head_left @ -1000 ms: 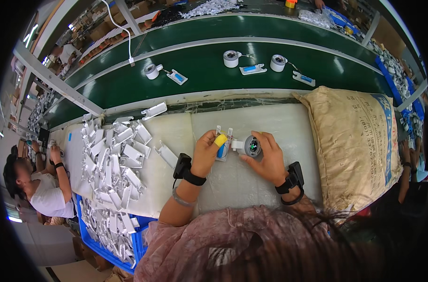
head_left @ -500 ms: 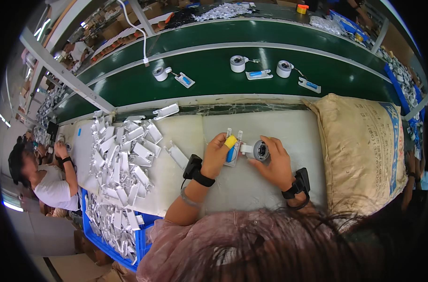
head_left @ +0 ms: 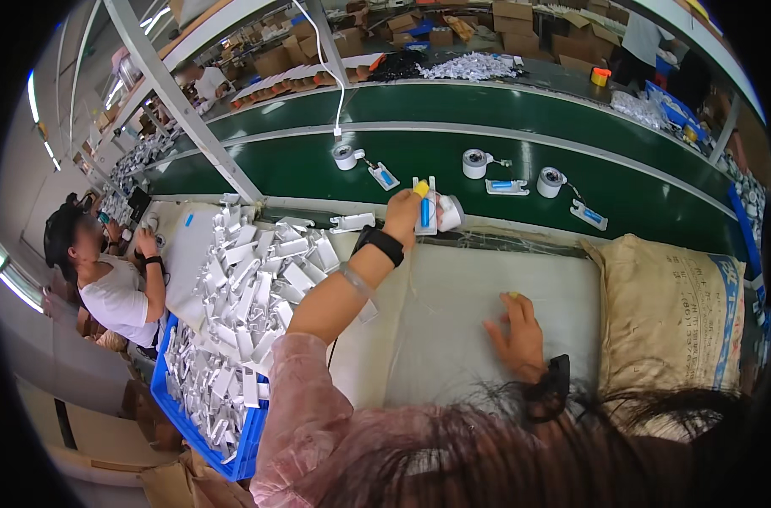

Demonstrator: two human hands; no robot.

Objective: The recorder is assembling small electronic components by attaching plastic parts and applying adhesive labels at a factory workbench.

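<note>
one tray (head_left: pixel 426 230), long axis pointing away, gripped by left hand (head_left: pixel 405 213) at far edge of bench (head_left: pixel 470 284); right hand (head_left: pixel 519 340) farther back, empty, loosely spread.

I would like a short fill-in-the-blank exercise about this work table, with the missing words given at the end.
1. The left hand holds a white tray with a ____ cylinder in it.
2. Not counting the one by the left hand, ____ round white units stand on the green belt.
3. The large sack lies to the ____ of the right hand.

Missing words: blue; three; right.
</note>
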